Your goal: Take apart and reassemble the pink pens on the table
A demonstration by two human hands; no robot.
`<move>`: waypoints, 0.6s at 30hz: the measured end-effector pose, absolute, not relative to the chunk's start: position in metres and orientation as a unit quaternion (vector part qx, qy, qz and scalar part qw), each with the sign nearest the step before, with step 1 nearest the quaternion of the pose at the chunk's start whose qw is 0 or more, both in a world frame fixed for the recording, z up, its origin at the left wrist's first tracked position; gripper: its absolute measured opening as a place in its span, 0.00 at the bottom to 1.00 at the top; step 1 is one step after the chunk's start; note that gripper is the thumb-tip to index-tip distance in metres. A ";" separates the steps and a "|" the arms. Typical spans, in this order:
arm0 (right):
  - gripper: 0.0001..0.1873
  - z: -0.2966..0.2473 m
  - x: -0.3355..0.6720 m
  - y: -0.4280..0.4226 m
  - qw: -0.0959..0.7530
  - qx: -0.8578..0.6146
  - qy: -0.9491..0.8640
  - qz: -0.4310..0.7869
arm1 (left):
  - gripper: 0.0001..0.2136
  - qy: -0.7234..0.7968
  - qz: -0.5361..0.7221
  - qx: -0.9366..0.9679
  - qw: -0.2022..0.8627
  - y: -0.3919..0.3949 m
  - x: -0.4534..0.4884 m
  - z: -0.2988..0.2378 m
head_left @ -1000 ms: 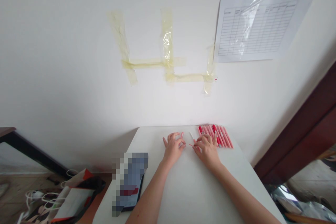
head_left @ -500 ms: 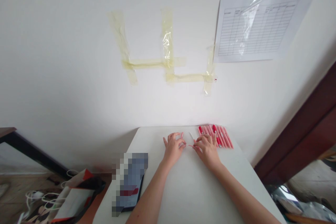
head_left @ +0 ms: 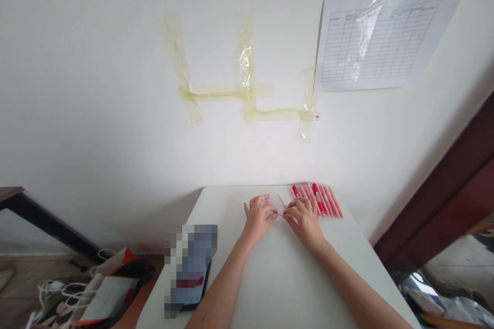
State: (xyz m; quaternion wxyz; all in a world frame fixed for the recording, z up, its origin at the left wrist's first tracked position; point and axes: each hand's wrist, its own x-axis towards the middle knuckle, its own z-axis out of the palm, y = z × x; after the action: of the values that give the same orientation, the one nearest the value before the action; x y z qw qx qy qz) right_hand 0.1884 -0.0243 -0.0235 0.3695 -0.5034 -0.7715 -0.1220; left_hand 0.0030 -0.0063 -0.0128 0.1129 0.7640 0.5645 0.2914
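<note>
Beside taped wall (head_left: 116, 113), white table (head_left: 278, 282), pink tubes (head_left: 328, 201)

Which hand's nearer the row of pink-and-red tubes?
Right. The right hand sits at the near left end of the pink-and-red tubes, overlapping them in view; the left hand is farther left, apart from them.

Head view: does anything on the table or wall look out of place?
Yes: yellowed tape strips cross the wall above the white table, holding nothing, and the device on the table's left side is pixelated over.
</note>
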 end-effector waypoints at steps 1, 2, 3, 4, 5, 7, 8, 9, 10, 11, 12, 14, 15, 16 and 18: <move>0.05 -0.023 0.188 -0.024 0.372 -0.504 -0.771 -0.119 | 0.02 0.565 0.292 0.763 0.114 -0.006 0.003 -0.013; 0.05 -0.023 0.188 -0.024 0.373 -0.504 -0.770 -0.115 | 0.02 0.565 0.293 0.763 0.115 -0.006 0.003 -0.013; 0.05 -0.023 0.188 -0.024 0.375 -0.503 -0.771 -0.110 | 0.02 0.564 0.294 0.763 0.115 -0.006 0.004 -0.013; 0.05 -0.023 0.188 -0.024 0.376 -0.502 -0.771 -0.106 | 0.03 0.563 0.295 0.763 0.117 -0.006 0.004 -0.013; 0.05 -0.024 0.188 -0.024 0.378 -0.501 -0.772 -0.102 | 0.03 0.562 0.297 0.763 0.118 -0.006 0.004 -0.014; 0.06 -0.025 0.188 -0.023 0.380 -0.496 -0.775 -0.095 | 0.04 0.559 0.300 0.763 0.122 -0.006 0.003 -0.014; 0.06 -0.026 0.188 -0.023 0.382 -0.494 -0.775 -0.091 | 0.04 0.558 0.301 0.763 0.125 -0.006 0.003 -0.014; 0.06 -0.027 0.188 -0.022 0.384 -0.493 -0.776 -0.088 | 0.04 0.557 0.303 0.763 0.127 -0.006 0.003 -0.015; 0.06 -0.027 0.188 -0.022 0.385 -0.492 -0.776 -0.084 | 0.04 0.555 0.304 0.764 0.128 -0.006 0.003 -0.015; 0.05 -0.028 0.188 -0.022 0.386 -0.492 -0.777 -0.081 | 0.04 0.554 0.306 0.764 0.129 -0.005 0.002 -0.015; 0.05 -0.028 0.188 -0.021 0.385 -0.492 -0.777 -0.078 | 0.04 0.553 0.306 0.764 0.130 -0.005 0.002 -0.015; 0.05 -0.028 0.188 -0.021 0.383 -0.493 -0.777 -0.076 | 0.04 0.553 0.307 0.764 0.130 -0.005 0.002 -0.015; 0.05 -0.028 0.188 -0.021 0.380 -0.493 -0.779 -0.076 | 0.04 0.554 0.307 0.763 0.130 -0.005 0.002 -0.015; 0.06 -0.028 0.188 -0.022 0.377 -0.493 -0.781 -0.077 | 0.04 0.556 0.307 0.762 0.129 -0.004 0.002 -0.015; 0.06 -0.028 0.188 -0.022 0.372 -0.492 -0.783 -0.081 | 0.05 0.560 0.308 0.758 0.126 -0.004 0.001 -0.015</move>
State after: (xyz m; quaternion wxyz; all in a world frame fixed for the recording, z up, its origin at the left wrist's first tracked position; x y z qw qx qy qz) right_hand 0.1881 -0.0215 -0.0276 0.3717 -0.4920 -0.7831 -0.0805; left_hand 0.0014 -0.0035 -0.0153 0.1260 0.7585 0.5605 0.3077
